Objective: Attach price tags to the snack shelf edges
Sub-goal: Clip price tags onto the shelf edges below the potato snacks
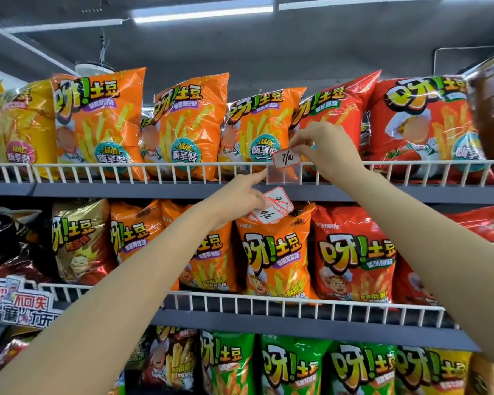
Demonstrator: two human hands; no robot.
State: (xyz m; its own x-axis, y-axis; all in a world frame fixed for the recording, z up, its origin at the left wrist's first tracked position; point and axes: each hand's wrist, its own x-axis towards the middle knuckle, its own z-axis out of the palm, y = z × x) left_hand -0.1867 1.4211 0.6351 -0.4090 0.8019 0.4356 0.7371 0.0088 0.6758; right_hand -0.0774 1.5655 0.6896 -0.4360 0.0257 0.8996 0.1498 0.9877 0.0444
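Price tag [287, 160] pinched in right hand [330, 151], spare tags [273, 208] gripped in left hand [237, 199].

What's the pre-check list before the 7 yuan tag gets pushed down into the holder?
1. Price tag pinched by right hand: ok.
2. Tag above the clear holder on the top shelf rail: ok.
3. Tag square to holder: not ok, slightly tilted.
4. Left hand index fingertip at the holder's left edge: ok.
5. Spare tags held in left hand: ok.
6. Tag bottom edge inside slot: cannot tell.
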